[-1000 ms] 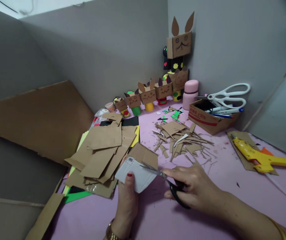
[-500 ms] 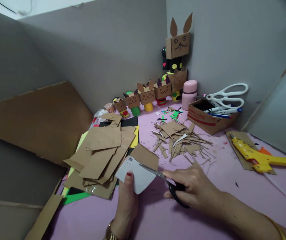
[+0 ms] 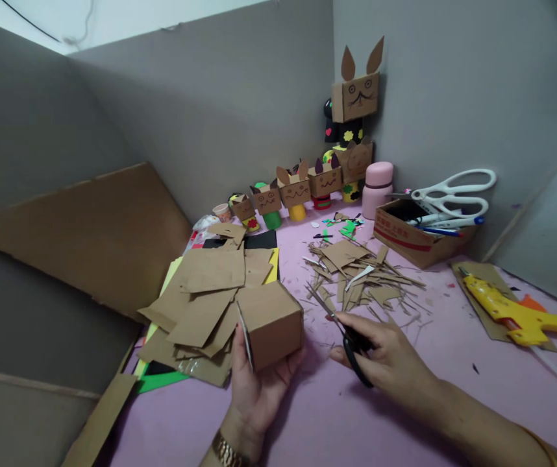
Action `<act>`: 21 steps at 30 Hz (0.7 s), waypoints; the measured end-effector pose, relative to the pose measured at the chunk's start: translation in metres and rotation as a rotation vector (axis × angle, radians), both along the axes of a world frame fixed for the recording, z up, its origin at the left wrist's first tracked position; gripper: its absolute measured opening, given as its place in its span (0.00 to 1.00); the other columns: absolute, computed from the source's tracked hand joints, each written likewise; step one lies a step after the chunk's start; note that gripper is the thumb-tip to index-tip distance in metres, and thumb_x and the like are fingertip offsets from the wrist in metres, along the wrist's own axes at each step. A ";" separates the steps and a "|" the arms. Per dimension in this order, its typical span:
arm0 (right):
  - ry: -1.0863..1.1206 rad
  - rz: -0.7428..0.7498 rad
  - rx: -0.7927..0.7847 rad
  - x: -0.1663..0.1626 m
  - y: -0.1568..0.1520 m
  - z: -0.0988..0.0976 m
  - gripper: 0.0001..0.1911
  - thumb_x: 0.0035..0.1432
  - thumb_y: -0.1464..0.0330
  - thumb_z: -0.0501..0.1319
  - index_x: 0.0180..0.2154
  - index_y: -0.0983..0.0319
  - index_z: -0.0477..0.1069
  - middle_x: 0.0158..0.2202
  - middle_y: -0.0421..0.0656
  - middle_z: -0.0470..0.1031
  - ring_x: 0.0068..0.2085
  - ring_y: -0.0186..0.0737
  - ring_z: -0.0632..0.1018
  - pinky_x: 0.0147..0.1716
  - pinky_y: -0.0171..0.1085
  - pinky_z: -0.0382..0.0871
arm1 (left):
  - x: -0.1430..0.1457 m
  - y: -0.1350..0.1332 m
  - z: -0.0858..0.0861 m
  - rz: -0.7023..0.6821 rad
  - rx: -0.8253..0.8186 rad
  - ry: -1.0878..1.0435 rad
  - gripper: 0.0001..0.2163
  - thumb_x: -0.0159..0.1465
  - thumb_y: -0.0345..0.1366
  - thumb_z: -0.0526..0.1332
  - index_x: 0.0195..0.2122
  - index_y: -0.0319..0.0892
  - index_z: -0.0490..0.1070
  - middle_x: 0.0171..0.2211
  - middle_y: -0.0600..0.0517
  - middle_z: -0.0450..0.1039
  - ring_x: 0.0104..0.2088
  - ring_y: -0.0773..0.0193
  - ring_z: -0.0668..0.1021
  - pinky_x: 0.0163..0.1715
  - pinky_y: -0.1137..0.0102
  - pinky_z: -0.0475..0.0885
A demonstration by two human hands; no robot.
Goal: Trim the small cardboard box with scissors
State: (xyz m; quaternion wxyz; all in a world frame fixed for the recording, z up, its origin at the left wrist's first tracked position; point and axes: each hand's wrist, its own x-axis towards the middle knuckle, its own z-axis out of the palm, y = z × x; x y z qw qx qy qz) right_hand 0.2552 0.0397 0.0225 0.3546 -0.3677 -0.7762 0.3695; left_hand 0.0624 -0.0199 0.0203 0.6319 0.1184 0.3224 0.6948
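A small brown cardboard box (image 3: 276, 334) rests in my left hand (image 3: 263, 389), its fingers and thumb gripping it from below. The near left end of the box has a flap seen edge-on. My right hand (image 3: 388, 357) holds a pair of black-handled scissors (image 3: 330, 308), fingers through the handles. Their slim blades point up and left, a little apart from the box. Beyond the blades lies a heap of cardboard scraps (image 3: 356, 272) on the pink table (image 3: 317, 428). Flat cardboard pieces (image 3: 210, 272) are piled left of the box.
At the back stand several box-headed cardboard animals (image 3: 294, 191) and a pink flask (image 3: 378, 188). A carton (image 3: 400, 233) at right holds pens and white scissors (image 3: 454, 192). A yellow glue gun (image 3: 512, 311) lies at far right. A large cardboard sheet (image 3: 88, 233) leans at left.
My left hand has turned the box, so its white printed face has swung edge-on and its brown sides show. The scissors have come away from the box, and their blades have parted slightly.
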 end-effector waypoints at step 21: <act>0.086 0.075 0.180 -0.001 -0.009 -0.011 0.18 0.53 0.67 0.62 0.46 0.62 0.73 0.33 0.42 0.78 0.31 0.38 0.78 0.31 0.30 0.72 | 0.001 -0.013 -0.008 -0.506 0.096 -0.187 0.20 0.63 0.39 0.52 0.51 0.34 0.71 0.35 0.46 0.80 0.32 0.65 0.80 0.37 0.72 0.73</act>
